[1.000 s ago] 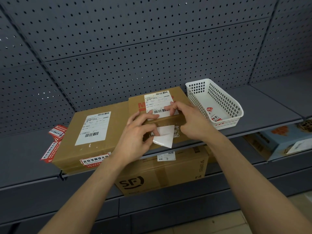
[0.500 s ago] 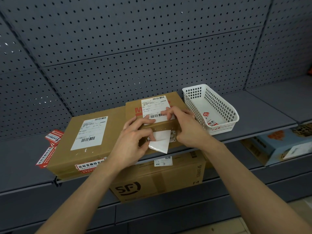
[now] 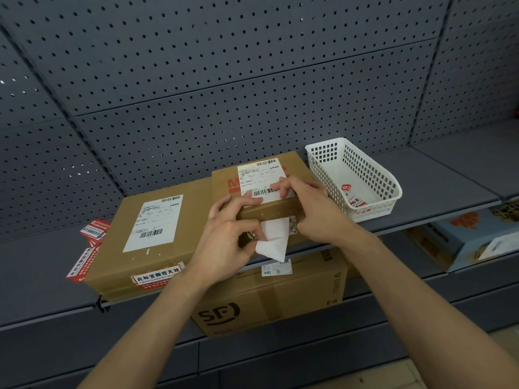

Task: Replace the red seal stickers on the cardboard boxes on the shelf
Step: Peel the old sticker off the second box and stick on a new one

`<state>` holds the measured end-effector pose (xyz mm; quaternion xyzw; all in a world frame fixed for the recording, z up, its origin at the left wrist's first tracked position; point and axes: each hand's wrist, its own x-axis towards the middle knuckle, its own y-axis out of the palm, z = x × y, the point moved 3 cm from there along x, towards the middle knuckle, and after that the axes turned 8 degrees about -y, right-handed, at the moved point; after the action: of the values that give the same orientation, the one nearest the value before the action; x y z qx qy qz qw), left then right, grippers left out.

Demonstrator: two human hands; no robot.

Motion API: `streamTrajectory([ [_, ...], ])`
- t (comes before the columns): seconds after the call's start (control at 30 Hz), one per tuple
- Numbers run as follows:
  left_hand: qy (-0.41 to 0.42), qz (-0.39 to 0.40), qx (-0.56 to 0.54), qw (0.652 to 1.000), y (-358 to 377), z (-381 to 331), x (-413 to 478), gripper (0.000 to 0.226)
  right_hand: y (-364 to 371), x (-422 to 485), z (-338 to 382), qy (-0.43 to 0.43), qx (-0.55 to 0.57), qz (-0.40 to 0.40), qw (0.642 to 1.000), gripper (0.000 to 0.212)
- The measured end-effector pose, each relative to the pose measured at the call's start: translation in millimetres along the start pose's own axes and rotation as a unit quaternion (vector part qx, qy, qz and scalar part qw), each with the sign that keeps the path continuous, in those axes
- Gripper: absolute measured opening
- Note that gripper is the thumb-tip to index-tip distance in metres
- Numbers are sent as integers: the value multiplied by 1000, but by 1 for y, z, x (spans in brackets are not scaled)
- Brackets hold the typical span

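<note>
Two cardboard boxes lie side by side on the grey shelf (image 3: 438,175). The left box (image 3: 193,220) carries a red seal sticker (image 3: 157,277) over its front edge. On the right box (image 3: 292,164), a seal sticker (image 3: 273,238) is half peeled, its white back hanging down the front face. My left hand (image 3: 227,240) pinches the sticker's loose lower end. My right hand (image 3: 314,211) grips the box's front right corner, fingers on the top by the white shipping label (image 3: 259,176).
Loose red seal stickers (image 3: 90,242) lie on the shelf left of the boxes. A white plastic basket (image 3: 390,181) holding a few stickers stands right of the boxes. Below, an SF carton (image 3: 269,296) and a blue box (image 3: 463,237) sit on the lower shelf. Pegboard (image 3: 224,80) backs the shelf.
The view has shifted slightly. Both hands stay on the right box, and the sticker's white flap hangs a little lower from the front edge.
</note>
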<state>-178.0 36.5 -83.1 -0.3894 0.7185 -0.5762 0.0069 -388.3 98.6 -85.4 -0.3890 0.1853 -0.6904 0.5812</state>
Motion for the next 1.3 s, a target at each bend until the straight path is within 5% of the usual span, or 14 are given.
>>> streamTrajectory([
  [0.33, -47, 35, -74, 996, -9, 1, 3, 33, -4, -1, 2, -11, 0, 18, 1000, 60],
  [0.47, -94, -28, -180, 979, -10, -3, -2, 18, -4, -1, 0, -23, 13, 26, 999, 59],
  [0.63, -255, -215, -341, 879, -5, -32, -30, 26, -3, 1, -8, 0, 74, 5, 997, 48],
  [0.8, -376, -152, -519, 752, 32, -45, -46, 17, -1, 5, -17, 21, 147, -23, 989, 32],
  [1.0, -422, -126, -622, 647, 64, -34, -51, 20, -4, 3, -11, -32, 70, 10, 997, 16],
  [1.3, -438, -95, -660, 603, 80, -29, -57, 29, -4, 0, -7, -47, 51, -27, 997, 16],
])
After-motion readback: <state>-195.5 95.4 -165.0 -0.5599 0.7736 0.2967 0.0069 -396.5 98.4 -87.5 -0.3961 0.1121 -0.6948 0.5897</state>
